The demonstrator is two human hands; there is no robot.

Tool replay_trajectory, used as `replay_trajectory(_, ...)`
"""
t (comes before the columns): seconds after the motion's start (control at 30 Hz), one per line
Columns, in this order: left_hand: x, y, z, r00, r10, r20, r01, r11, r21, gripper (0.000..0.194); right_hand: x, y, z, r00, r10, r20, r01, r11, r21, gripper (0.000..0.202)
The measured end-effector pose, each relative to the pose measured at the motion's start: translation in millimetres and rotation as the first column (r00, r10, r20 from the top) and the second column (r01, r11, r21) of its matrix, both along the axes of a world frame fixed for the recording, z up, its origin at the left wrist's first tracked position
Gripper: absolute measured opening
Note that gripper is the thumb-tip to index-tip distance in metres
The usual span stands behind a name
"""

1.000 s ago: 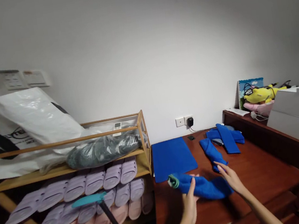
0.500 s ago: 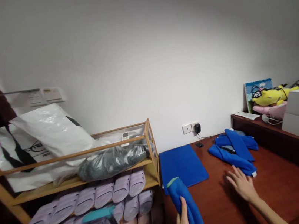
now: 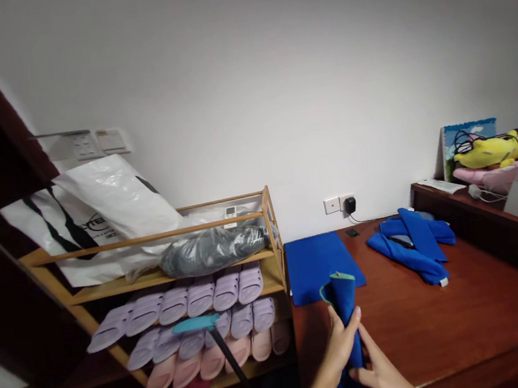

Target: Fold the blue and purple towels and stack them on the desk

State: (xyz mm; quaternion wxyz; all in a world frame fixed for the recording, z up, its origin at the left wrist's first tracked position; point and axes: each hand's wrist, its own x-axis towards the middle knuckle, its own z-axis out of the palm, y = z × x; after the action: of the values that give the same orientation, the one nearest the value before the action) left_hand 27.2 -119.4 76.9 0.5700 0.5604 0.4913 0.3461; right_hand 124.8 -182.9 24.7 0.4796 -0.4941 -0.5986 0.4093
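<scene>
A blue cloth (image 3: pixel 346 294) with a green edge hangs upright in a narrow, gathered shape over the near edge of the brown wooden desk (image 3: pixel 453 320). My left hand (image 3: pixel 342 339) is closed round its upper part, the thumb lying across the front. Lower down, my right hand (image 3: pixel 376 361) grips the same cloth from the right side. Behind them a second blue cloth (image 3: pixel 320 261) lies flat at the desk's left side. Several blue cloths (image 3: pixel 417 242) lie crossed in a loose pile further right, with something grey and dark among them.
On the left stands a wooden rack (image 3: pixel 276 243) with lilac slippers (image 3: pixel 201 300), pink slippers (image 3: pixel 189 363) and white bags (image 3: pixel 116 199). A turquoise-headed tool (image 3: pixel 195 324) leans before it. A black plug (image 3: pixel 350 206) is in the wall. A raised shelf holds a yellow plush toy (image 3: pixel 491 151).
My right hand has come left from near the cloth pile and now holds the cloth together with my left hand. The cloth is more upright, and the view has shifted left and down.
</scene>
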Motion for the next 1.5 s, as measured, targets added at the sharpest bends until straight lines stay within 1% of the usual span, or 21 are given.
replay_trajectory(0.1, -8, 2, -7.2, 0.990, -0.034, 0.134, 0.042, 0.998, -0.053, 0.086, -2, 8, 2.3, 0.997, -0.083, 0.004, 0.083, 0.994, 0.067, 0.083)
replay_trajectory(0.17, -12, 6, -14.1, 0.980, -0.023, 0.197, 0.037, 0.997, -0.067, 0.077, -1, 15, 4.2, 0.996, -0.086, -0.018, 0.087, 0.994, 0.061, 0.073)
replay_trajectory(0.3, -22, 21, -30.2, 0.991, 0.080, 0.108, -0.092, 0.989, 0.115, 0.061, 15, 34, -1.0, 0.994, -0.002, -0.112, 0.003, 1.000, 0.008, 0.059)
replay_trajectory(0.37, -32, 30, -36.9, 0.988, 0.148, 0.037, -0.153, 0.964, 0.217, 0.054, 27, 42, -10.6, 0.999, -0.027, -0.029, 0.026, 1.000, -0.010, 0.053)
replay_trajectory(0.43, -44, 34, -42.1, 0.980, 0.198, -0.018, -0.188, 0.949, 0.252, 0.049, 37, 47, -22.9, 0.981, -0.135, 0.138, 0.139, 0.990, -0.022, 0.048)
replay_trajectory(0.57, -62, 19, -53.9, 0.953, 0.276, -0.122, -0.219, 0.911, 0.350, 0.047, 35, 42, -40.5, 0.845, -0.359, 0.397, 0.369, 0.928, 0.055, 0.052)
replay_trajectory(0.6, -63, 10, -58.4, 0.941, 0.280, -0.192, -0.177, 0.886, 0.429, 0.048, 28, 39, -41.5, 0.783, -0.404, 0.473, 0.395, 0.910, 0.124, 0.053)
replay_trajectory(0.67, -59, -10, -70.1, 0.874, 0.262, -0.408, 0.035, 0.805, 0.592, 0.052, 10, 32, -39.9, 0.670, -0.428, 0.606, 0.340, 0.903, 0.263, 0.052)
replay_trajectory(0.73, -52, -27, -84.0, 0.723, 0.241, -0.647, 0.317, 0.717, 0.621, 0.056, -9, 24, -36.3, 0.651, -0.313, 0.692, 0.161, 0.947, 0.277, 0.052)
replay_trajectory(0.8, -48, -39, -97.9, 0.568, 0.233, -0.790, 0.479, 0.687, 0.547, 0.057, -20, 16, -33.9, 0.648, -0.136, 0.749, -0.004, 0.983, 0.181, 0.053)
replay_trajectory(0.83, -48, -42, -103.9, 0.509, 0.243, -0.826, 0.513, 0.685, 0.517, 0.057, -21, 11, -33.5, 0.634, -0.068, 0.771, -0.051, 0.990, 0.129, 0.053)
replay_trajectory(0.9, -50, -45, -112.6, 0.449, 0.271, -0.851, 0.526, 0.691, 0.497, 0.057, -11, 2, -34.0, 0.590, -0.017, 0.807, -0.070, 0.995, 0.073, 0.052)
replay_trajectory(1.0, -56, -44, -117.5, 0.464, 0.274, -0.843, 0.499, 0.705, 0.504, 0.057, 29, -8, -32.8, 0.493, -0.093, 0.865, 0.009, 0.995, 0.102, 0.050)
replay_trajectory(1.1, -58, -43, -116.2, 0.500, 0.236, -0.834, 0.480, 0.725, 0.493, 0.057, 84, -13, -23.4, 0.332, -0.178, 0.926, 0.152, 0.979, 0.133, 0.048)
replay_trajectory(1.2, -55, -44, -112.1, 0.515, 0.226, -0.827, 0.462, 0.740, 0.490, 0.056, 117, -19, -6.3, 0.205, -0.274, 0.940, 0.331, 0.923, 0.196, 0.041)
replay_trajectory(1.23, -53, -45, -110.4, 0.518, 0.228, -0.825, 0.456, 0.742, 0.492, 0.055, 116, -21, -1.0, 0.216, -0.318, 0.923, 0.357, 0.906, 0.228, 0.042)
replay_trajectory(1.27, -52, -46, -108.7, 0.519, 0.232, -0.823, 0.451, 0.743, 0.494, 0.053, 108, -24, 2.9, 0.266, -0.353, 0.897, 0.351, 0.902, 0.251, 0.045)
replay_trajectory(1.33, -50, -48, -106.5, 0.519, 0.246, -0.819, 0.437, 0.747, 0.501, 0.050, 77, -29, 3.7, 0.460, -0.336, 0.822, 0.236, 0.939, 0.251, 0.051)
replay_trajectory(1.4, -50, -49, -107.1, 0.510, 0.271, -0.816, 0.424, 0.746, 0.514, 0.046, 37, -33, -5.4, 0.647, -0.138, 0.750, 0.047, 0.989, 0.142, 0.055)
replay_trajectory(1.43, -52, -49, -108.6, 0.503, 0.295, -0.812, 0.413, 0.743, 0.526, 0.044, 20, -34, -12.2, 0.686, -0.029, 0.727, -0.035, 0.997, 0.072, 0.056)
replay_trajectory(1.5, -56, -49, -112.7, 0.486, 0.356, -0.798, 0.393, 0.727, 0.564, 0.038, 0, -35, -25.7, 0.696, 0.122, 0.708, -0.144, 0.989, -0.029, 0.058)
